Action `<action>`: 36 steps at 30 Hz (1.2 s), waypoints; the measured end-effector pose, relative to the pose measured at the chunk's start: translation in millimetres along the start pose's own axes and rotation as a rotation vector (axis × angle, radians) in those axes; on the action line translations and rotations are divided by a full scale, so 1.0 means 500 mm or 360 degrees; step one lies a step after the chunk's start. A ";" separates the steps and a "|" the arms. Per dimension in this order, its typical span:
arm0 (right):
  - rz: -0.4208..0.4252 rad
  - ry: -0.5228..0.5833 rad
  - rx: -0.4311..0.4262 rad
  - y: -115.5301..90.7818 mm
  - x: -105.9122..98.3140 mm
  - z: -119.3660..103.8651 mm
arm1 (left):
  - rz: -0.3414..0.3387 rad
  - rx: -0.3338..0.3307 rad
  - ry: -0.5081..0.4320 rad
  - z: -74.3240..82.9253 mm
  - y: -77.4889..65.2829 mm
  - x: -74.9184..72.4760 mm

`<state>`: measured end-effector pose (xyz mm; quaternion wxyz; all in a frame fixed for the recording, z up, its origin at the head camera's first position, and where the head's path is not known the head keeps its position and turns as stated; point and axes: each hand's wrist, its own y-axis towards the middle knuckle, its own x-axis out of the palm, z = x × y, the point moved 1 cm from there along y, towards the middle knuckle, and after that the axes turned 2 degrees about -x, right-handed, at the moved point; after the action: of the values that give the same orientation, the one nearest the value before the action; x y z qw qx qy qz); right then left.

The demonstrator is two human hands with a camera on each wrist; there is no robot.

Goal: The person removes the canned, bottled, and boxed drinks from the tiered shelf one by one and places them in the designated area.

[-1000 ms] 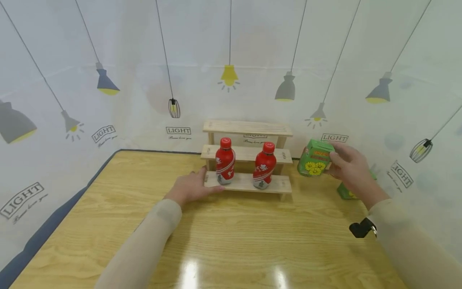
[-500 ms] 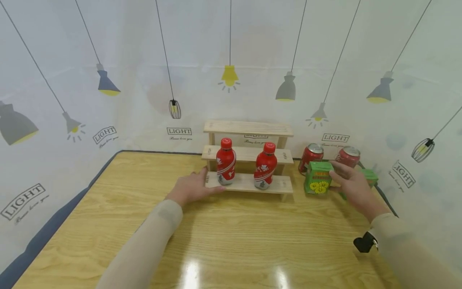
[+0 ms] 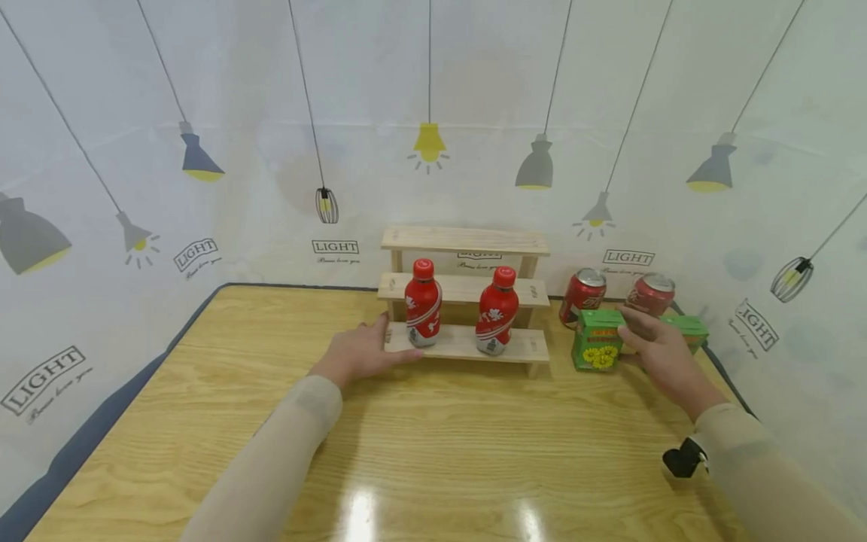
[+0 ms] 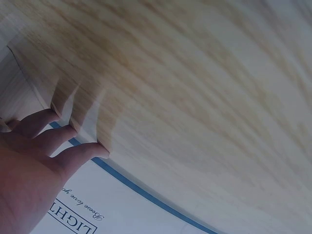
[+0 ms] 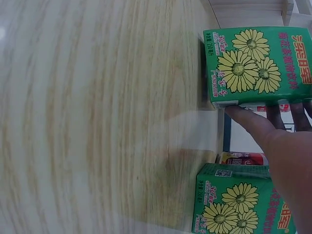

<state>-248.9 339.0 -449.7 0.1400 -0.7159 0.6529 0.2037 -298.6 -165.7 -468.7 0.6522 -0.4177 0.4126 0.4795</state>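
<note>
My right hand [image 3: 660, 354] holds a green drink carton [image 3: 597, 342] with yellow flowers, in front of two red cans. In the right wrist view this carton [image 5: 253, 68] is upright, its base at or just above the table, with my thumb along its side and other fingers partly hidden behind it. My left hand [image 3: 355, 350] is at the left end of the three-tier wooden rack [image 3: 463, 290], thumb along the lowest step's front. In the left wrist view several fingertips [image 4: 103, 152] touch the table. Two red bottles [image 3: 424, 302] [image 3: 497, 310] stand on the lowest step.
Two red drink cans [image 3: 582, 297] [image 3: 650, 293] stand behind the carton, right of the rack. A second green carton [image 5: 239, 204] stands just right of my right hand. The wooden table [image 3: 440, 452] ends at a wall cloth [image 3: 257, 203] printed with lamps.
My right hand has brought the green carton down and slightly nearer, uncovering the two red cans behind it. The carton has straightened from a tilt. My left hand and the bottles stay in place.
</note>
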 end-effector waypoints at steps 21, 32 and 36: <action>0.0001 0.0044 -0.0005 -0.012 -0.004 0.008 | -0.0008 0.0008 0.0007 -0.001 0.000 0.000; -0.0016 0.0032 0.0016 -0.008 -0.008 0.006 | -0.0007 0.0018 -0.0009 -0.002 0.001 0.001; -0.0042 0.0069 0.0044 -0.008 -0.009 0.000 | -0.0010 0.0019 -0.0005 -0.002 0.001 0.000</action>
<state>-245.1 343.3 -447.7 0.1383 -0.7267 0.6492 0.1771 -299.1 -166.5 -469.0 0.6568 -0.4143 0.4131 0.4756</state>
